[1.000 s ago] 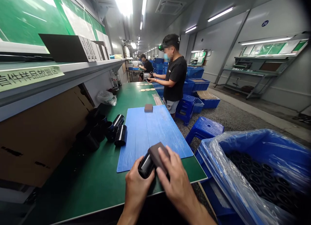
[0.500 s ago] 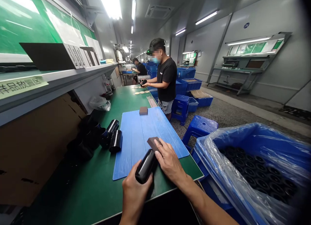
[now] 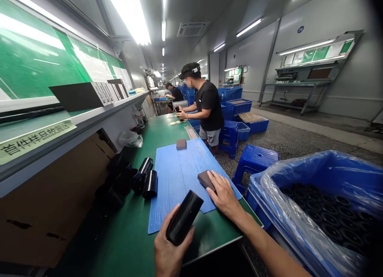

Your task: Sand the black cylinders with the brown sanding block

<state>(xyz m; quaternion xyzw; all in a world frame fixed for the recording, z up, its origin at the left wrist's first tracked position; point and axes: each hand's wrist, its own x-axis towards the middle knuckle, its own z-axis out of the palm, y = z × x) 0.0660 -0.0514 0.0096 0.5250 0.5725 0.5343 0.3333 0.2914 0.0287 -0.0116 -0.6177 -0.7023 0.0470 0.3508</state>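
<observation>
Since 0.5 s earlier, the brown rectangular sanding block (image 3: 206, 178) had left the glossy black cylinder (image 3: 184, 217) and lay on the blue plastic mat (image 3: 179, 169). The right hand (image 3: 224, 195) stretched forward, fingers loosely spread, fingertips resting on the block. The left hand (image 3: 167, 253), raised above the green desk (image 3: 128, 237), clenched the tilted cylinder's lower end.

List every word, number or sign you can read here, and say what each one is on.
"首件样品放置区": pale label on the front edge of the shelf, left.
Round blue sign, high at right: too small to read.
Grey cards standing on the shelf: print blurred.
Green panels above the shelf: nothing legible.
Black tube in the left hand: no marking shows.
</observation>
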